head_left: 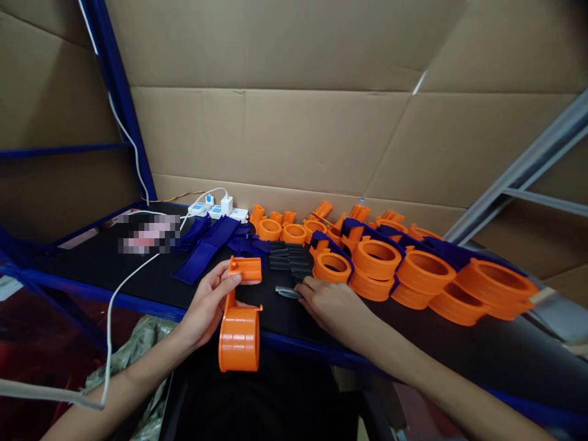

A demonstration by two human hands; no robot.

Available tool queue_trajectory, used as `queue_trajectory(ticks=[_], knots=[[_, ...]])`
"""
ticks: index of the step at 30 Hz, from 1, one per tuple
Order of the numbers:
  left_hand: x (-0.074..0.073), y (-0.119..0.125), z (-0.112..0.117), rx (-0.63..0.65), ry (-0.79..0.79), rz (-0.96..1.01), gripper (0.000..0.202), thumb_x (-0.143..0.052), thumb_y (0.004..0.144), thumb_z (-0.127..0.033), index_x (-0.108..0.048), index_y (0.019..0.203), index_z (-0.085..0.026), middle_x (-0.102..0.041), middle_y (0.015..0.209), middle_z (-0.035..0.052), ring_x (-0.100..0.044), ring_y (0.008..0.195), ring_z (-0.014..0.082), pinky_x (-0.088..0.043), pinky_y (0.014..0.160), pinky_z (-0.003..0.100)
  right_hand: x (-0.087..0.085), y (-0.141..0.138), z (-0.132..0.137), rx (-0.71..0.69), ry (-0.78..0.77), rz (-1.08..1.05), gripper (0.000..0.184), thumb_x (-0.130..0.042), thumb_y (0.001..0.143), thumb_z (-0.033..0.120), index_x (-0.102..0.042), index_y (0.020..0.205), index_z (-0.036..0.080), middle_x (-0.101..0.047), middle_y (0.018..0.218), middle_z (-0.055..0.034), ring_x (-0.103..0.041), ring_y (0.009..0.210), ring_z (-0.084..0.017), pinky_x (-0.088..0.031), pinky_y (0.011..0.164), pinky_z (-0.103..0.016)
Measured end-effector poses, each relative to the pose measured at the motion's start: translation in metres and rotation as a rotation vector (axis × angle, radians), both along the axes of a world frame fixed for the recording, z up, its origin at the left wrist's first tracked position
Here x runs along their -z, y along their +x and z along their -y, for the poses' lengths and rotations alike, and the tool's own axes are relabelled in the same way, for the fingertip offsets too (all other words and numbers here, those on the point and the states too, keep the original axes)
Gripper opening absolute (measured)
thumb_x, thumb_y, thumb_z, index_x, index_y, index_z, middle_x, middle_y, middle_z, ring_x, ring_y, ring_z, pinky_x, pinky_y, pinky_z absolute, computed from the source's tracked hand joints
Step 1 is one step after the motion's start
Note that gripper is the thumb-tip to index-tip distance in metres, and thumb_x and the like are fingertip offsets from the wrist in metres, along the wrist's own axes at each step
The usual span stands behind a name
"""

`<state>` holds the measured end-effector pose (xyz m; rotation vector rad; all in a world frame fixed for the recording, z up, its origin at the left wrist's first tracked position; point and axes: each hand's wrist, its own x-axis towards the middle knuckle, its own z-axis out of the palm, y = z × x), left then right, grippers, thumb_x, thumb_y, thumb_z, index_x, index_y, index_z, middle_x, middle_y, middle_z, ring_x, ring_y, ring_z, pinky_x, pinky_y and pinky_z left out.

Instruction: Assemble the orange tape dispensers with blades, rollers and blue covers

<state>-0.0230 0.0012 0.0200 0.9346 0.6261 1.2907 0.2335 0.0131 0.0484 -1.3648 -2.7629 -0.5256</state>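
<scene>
1. Left hand (206, 309): grip closed around the stem of an orange holder (239, 340), thumb across its front, just below the short bracket at the top.
2. Position of orange holder: held up in front of the table (160, 288), bracket uppermost, ring lowermost, the ring overlapping the table's front edge in view.
3. Right hand (331, 303): low over the table, palm down, fingers bent together at the right end of a small grey piece (287, 292). Grip narrow; cannot tell whether the piece is pinched or only touched.
4. Black strips (298, 260): grouped side by side on the table, just beyond the right hand's fingers.
5. Blue flat parts (206, 248): overlapping pile, left of the black strips and beyond the left hand.
6. Orange ring parts (374, 257): gathered along the back and right of the table; several on the right are stacked, with blue pieces among them.
7. Power strip (239, 214): at the back, near the cardboard wall (285, 135), white plug fitted.
8. White cable (110, 318): loops over the table's left front edge.
</scene>
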Motion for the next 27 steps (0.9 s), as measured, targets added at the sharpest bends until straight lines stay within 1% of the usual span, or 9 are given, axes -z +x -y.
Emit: queue_trajectory(ticks=[3, 6, 10, 13, 16, 21, 24, 27], knots=[[0.004, 0.0, -0.002, -0.005, 0.008, -0.003, 0.041, -0.077, 0.081, -0.034, -0.064, 0.117, -0.019, -0.072, 0.117, 0.0121, -0.075, 0.089, 0.0251, -0.063, 0.065, 0.029, 0.002, 0.005, -0.002, -0.029, -0.042, -0.063, 0.017, -0.053, 0.099, 0.021, -0.067, 0.108, 0.019, -0.068, 0.1, -0.0061, -0.065, 0.079, -0.018, -0.032, 0.058, -0.029], [0.008, 0.0, -0.002, -0.01, 0.026, -0.004, 0.04, -0.077, 0.082, -0.033, -0.064, 0.118, -0.019, -0.072, 0.117, 0.0117, -0.073, 0.099, 0.0263, -0.064, 0.071, 0.03, 0.005, 0.011, -0.005, 0.003, -0.072, -0.142, 0.016, -0.053, 0.099, 0.021, -0.067, 0.105, 0.021, -0.069, 0.097, -0.0043, -0.065, 0.079, -0.018, -0.035, 0.06, -0.027], [0.009, 0.0, -0.003, 0.002, 0.038, -0.023, 0.039, -0.075, 0.084, -0.032, -0.064, 0.119, -0.02, -0.071, 0.12, 0.0114, -0.072, 0.1, 0.0265, -0.064, 0.072, 0.031, 0.007, 0.015, -0.01, 0.043, -0.142, -0.27, 0.013, -0.058, 0.097, 0.026, -0.07, 0.099, 0.022, -0.071, 0.094, -0.0035, -0.066, 0.082, -0.018, -0.039, 0.065, -0.026], [0.008, 0.0, -0.003, -0.01, 0.046, -0.036, 0.039, -0.077, 0.082, -0.033, -0.065, 0.117, -0.019, -0.071, 0.12, 0.012, -0.071, 0.103, 0.028, -0.064, 0.071, 0.031, 0.006, 0.016, -0.016, 0.068, -0.225, -0.352, 0.01, -0.065, 0.093, 0.031, -0.071, 0.094, 0.024, -0.072, 0.094, -0.002, -0.067, 0.082, -0.017, -0.041, 0.067, -0.026], [0.007, 0.0, -0.003, -0.007, 0.048, -0.048, 0.042, -0.077, 0.081, -0.034, -0.065, 0.118, -0.018, -0.071, 0.119, 0.0129, -0.071, 0.105, 0.0296, -0.065, 0.07, 0.033, 0.004, 0.016, -0.023, 0.094, -0.276, -0.411, 0.01, -0.071, 0.088, 0.034, -0.072, 0.094, 0.025, -0.073, 0.091, -0.0008, -0.067, 0.08, -0.018, -0.042, 0.067, -0.026], [0.007, 0.001, -0.002, -0.011, 0.049, -0.051, 0.041, -0.078, 0.081, -0.035, -0.066, 0.117, -0.019, -0.071, 0.119, 0.0115, -0.07, 0.105, 0.0299, -0.065, 0.071, 0.034, 0.0, 0.018, -0.03, 0.081, -0.349, -0.482, 0.009, -0.071, 0.085, 0.026, -0.074, 0.093, 0.023, -0.074, 0.087, -0.0016, -0.066, 0.075, -0.016, -0.044, 0.066, -0.025], [0.007, 0.001, -0.002, -0.004, 0.052, -0.058, 0.037, -0.077, 0.082, -0.033, -0.067, 0.115, -0.021, -0.071, 0.116, 0.0091, -0.071, 0.103, 0.0278, -0.065, 0.071, 0.033, -0.005, 0.019, -0.032, 0.067, -0.392, -0.535, 0.01, -0.068, 0.085, 0.021, -0.074, 0.093, 0.021, -0.073, 0.08, -0.0015, -0.065, 0.068, -0.014, -0.045, 0.062, -0.024], [0.007, 0.001, -0.002, -0.002, 0.056, -0.063, 0.036, -0.078, 0.081, -0.032, -0.068, 0.114, -0.02, -0.072, 0.113, 0.0082, -0.071, 0.1, 0.0261, -0.064, 0.07, 0.032, -0.008, 0.02, -0.033, 0.053, -0.412, -0.612, 0.011, -0.065, 0.086, 0.023, -0.074, 0.091, 0.02, -0.07, 0.072, -0.0011, -0.062, 0.062, -0.014, -0.044, 0.058, -0.024]])
